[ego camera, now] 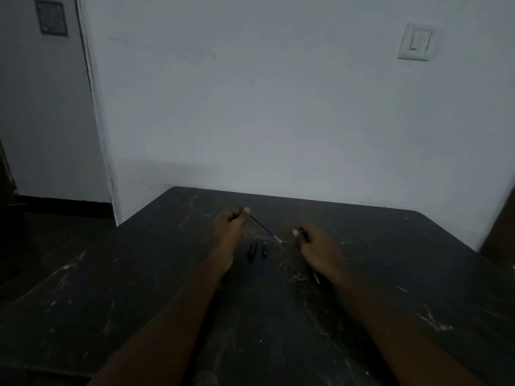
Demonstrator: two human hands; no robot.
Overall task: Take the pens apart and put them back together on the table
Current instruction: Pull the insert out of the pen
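My left hand (pixel 231 222) pinches the upper end of a thin blue ink refill (pixel 263 227), which slants down to the right with its pale tip toward my right hand. My right hand (pixel 317 250) is closed around a dark pen barrel (pixel 316 277); one end shows below the palm, the rest is hidden in the fist. Between my hands, two small pen parts lie side by side on the dark table (pixel 264 316): a black cap (pixel 252 251) and a blue-tipped piece (pixel 264 248).
The worn black table stands against a pale wall, its far edge just beyond my hands. A light switch (pixel 416 41) is on the wall at the upper right. A doorway edge and dark floor lie to the left.
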